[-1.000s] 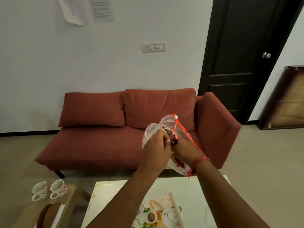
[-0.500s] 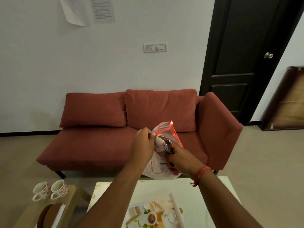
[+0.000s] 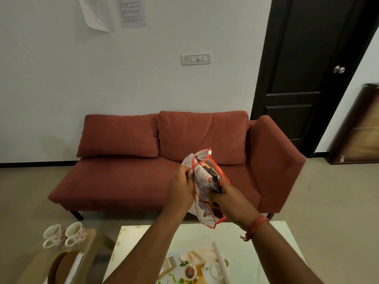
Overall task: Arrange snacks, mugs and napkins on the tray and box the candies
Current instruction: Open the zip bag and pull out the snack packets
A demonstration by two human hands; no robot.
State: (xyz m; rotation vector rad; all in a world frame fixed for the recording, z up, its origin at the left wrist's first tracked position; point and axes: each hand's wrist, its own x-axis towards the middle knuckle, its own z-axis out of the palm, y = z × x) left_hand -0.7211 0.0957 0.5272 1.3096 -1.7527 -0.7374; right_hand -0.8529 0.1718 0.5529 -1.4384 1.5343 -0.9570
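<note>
Above the white table [image 3: 242,240] I hold a clear zip pouch with red trim [image 3: 205,214]. My left hand [image 3: 181,186] pinches the pouch's mouth on its left side. My right hand [image 3: 225,197] grips a dark snack packet [image 3: 207,177] that sticks halfway out of the pouch's top. More wrapped snacks show through the pouch's lower part. A printed tray with a teapot picture [image 3: 196,267] lies on the table below my arms. Two floral mugs [image 3: 65,235] stand on a low wooden side table at the left.
A red sofa [image 3: 127,177] stands behind the table against the white wall. A dark door [image 3: 303,78] is at the right, with a wooden panel [image 3: 356,128] leaning beside it. A round brown item and white napkins [image 3: 67,267] lie near the mugs.
The snack packet has risen further out of the pouch in my right hand. My left hand shifted from the middle of the pouch to its left rim.
</note>
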